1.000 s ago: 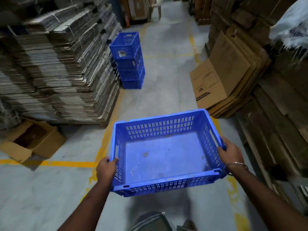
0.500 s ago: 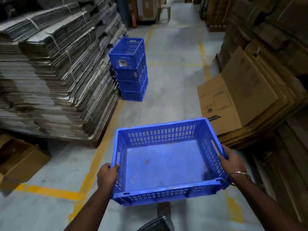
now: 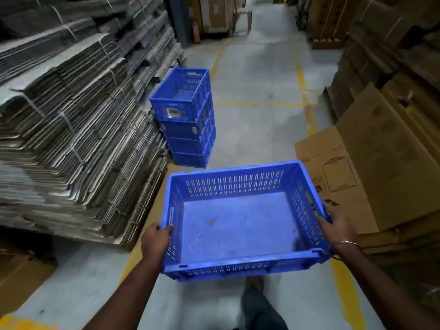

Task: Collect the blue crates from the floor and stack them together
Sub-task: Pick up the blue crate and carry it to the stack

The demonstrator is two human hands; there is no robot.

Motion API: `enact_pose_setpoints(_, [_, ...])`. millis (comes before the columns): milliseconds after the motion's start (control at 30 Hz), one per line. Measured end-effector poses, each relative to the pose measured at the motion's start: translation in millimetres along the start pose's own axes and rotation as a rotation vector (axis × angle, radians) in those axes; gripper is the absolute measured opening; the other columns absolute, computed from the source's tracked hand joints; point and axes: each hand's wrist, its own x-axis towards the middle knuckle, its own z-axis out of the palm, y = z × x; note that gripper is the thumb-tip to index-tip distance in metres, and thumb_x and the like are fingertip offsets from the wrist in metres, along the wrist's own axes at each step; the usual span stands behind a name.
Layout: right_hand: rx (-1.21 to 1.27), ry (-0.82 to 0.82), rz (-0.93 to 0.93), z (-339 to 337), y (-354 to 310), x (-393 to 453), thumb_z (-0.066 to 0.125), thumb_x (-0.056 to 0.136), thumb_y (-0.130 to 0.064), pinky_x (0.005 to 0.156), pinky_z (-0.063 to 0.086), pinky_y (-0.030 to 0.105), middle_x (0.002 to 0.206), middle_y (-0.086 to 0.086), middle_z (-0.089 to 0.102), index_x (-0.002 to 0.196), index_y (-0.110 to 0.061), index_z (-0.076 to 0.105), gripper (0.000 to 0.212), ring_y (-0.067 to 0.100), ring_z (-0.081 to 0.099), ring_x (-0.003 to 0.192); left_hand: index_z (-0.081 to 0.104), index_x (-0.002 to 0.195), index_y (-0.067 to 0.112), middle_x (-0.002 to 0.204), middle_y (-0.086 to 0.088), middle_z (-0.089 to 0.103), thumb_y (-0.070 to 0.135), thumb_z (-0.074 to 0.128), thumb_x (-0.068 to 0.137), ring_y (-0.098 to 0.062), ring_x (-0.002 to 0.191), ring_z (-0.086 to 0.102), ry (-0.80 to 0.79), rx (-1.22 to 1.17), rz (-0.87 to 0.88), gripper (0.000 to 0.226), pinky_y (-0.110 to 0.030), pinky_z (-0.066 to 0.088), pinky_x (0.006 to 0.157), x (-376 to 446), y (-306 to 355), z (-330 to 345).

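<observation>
I carry an empty blue slotted crate (image 3: 240, 225) level in front of me, above the floor. My left hand (image 3: 154, 241) grips its left rim near the handle slot. My right hand (image 3: 338, 227), with a metal bangle at the wrist, grips the right rim. A small wire scrap and some dirt lie on the crate's bottom. Ahead and a little left stands a stack of several blue crates (image 3: 188, 120) on the floor, against the cardboard pile; its top crate is empty.
Tall bundles of flattened cardboard (image 3: 71, 129) line the left side. Brown flattened cartons (image 3: 371, 167) lean on the right. A grey concrete aisle with yellow lines (image 3: 304, 91) runs ahead between them. My foot (image 3: 254, 284) shows below the crate.
I have walked forward along the aisle with the crate held in both hands. The blue stack is now closer and larger in view; the open box at left has slid out of sight.
</observation>
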Motion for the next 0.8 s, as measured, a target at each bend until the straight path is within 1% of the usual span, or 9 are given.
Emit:
enact_pose_setpoints(167, [0.004, -0.026, 0.017, 16, -34, 124, 0.060, 0.087, -0.019, 0.070, 0.049, 0.036, 0.095, 0.014, 0.070, 0.131, -0.024, 0.057, 0.045, 0.034, 0.065, 0.083, 0.068, 0.082, 0.021, 0.074, -0.002, 0.073, 0.058, 0.062, 0.058, -0.028, 0.070, 0.071, 0.014, -0.014, -0.029, 0.044, -0.049, 0.059, 0.073, 107, 50, 47])
enact_pose_setpoints(233, [0.015, -0.047, -0.004, 18, -58, 178, 0.058, 0.089, -0.016, 0.065, 0.048, 0.034, 0.093, 0.012, 0.068, 0.130, -0.023, 0.056, 0.042, 0.031, 0.063, 0.077, 0.067, 0.079, 0.017, 0.074, -0.004, 0.072, 0.053, 0.064, 0.062, -0.029, 0.070, 0.070, 0.032, -0.025, -0.042, 0.040, -0.049, 0.059, 0.073, 133, 95, 59])
enact_pose_setpoints(300, [0.010, -0.048, -0.008, 19, -77, 208, 0.058, 0.089, -0.014, 0.063, 0.048, 0.033, 0.092, 0.009, 0.067, 0.130, -0.022, 0.057, 0.042, 0.028, 0.061, 0.074, 0.067, 0.077, 0.015, 0.073, -0.006, 0.071, 0.046, 0.066, 0.067, -0.029, 0.070, 0.069, 0.071, -0.017, -0.027, 0.032, -0.048, 0.058, 0.073, 140, 130, 64])
enact_pose_setpoints(367, [0.003, -0.043, -0.007, 27, -93, 248, 0.058, 0.089, -0.014, 0.060, 0.042, 0.030, 0.089, 0.007, 0.066, 0.130, -0.021, 0.057, 0.042, 0.024, 0.058, 0.070, 0.066, 0.076, 0.015, 0.072, -0.005, 0.071, 0.045, 0.065, 0.069, -0.028, 0.069, 0.069, 0.086, -0.029, -0.048, 0.031, -0.047, 0.058, 0.072, 162, 155, 73])
enact_pose_setpoints(433, [0.006, -0.056, -0.002, 34, -112, 293, 0.058, 0.090, -0.016, 0.056, 0.039, 0.026, 0.090, 0.009, 0.068, 0.130, -0.021, 0.058, 0.040, 0.022, 0.058, 0.065, 0.065, 0.076, 0.015, 0.072, -0.005, 0.071, 0.045, 0.065, 0.070, -0.028, 0.069, 0.068, 0.088, -0.051, -0.069, 0.031, -0.046, 0.058, 0.072, 188, 183, 80])
enact_pose_setpoints(533, [-0.032, -0.042, -0.026, 49, -143, 361, 0.058, 0.090, -0.017, 0.061, 0.042, 0.030, 0.095, 0.013, 0.069, 0.129, -0.021, 0.058, 0.040, 0.025, 0.059, 0.069, 0.064, 0.076, 0.012, 0.073, -0.007, 0.069, 0.038, 0.068, 0.079, -0.029, 0.069, 0.067, 0.096, -0.060, -0.056, 0.026, -0.044, 0.057, 0.072, 240, 228, 96])
enact_pose_setpoints(633, [-0.039, -0.033, -0.017, 71, -175, 416, 0.058, 0.090, -0.016, 0.062, 0.042, 0.032, 0.100, 0.015, 0.069, 0.131, -0.021, 0.056, 0.041, 0.028, 0.060, 0.075, 0.064, 0.074, 0.009, 0.070, -0.010, 0.069, 0.032, 0.068, 0.082, -0.030, 0.067, 0.068, 0.094, -0.102, -0.029, 0.025, -0.045, 0.056, 0.070, 295, 267, 107])
enact_pose_setpoints(733, [-0.038, -0.037, -0.011, 84, -211, 470, 0.060, 0.087, -0.017, 0.067, 0.046, 0.034, 0.095, 0.011, 0.070, 0.129, -0.024, 0.057, 0.043, 0.031, 0.064, 0.077, 0.067, 0.076, 0.008, 0.071, -0.010, 0.069, 0.024, 0.071, 0.083, -0.030, 0.068, 0.067, 0.070, -0.165, -0.053, 0.018, -0.042, 0.054, 0.069, 354, 311, 109])
enact_pose_setpoints(800, [-0.061, -0.037, -0.048, 87, -241, 514, 0.062, 0.085, -0.016, 0.066, 0.045, 0.033, 0.092, 0.009, 0.070, 0.127, -0.022, 0.059, 0.042, 0.030, 0.065, 0.078, 0.068, 0.074, 0.007, 0.069, -0.013, 0.069, 0.023, 0.073, 0.078, -0.033, 0.066, 0.067, 0.047, -0.240, -0.045, 0.017, -0.046, 0.055, 0.066, 391, 346, 110])
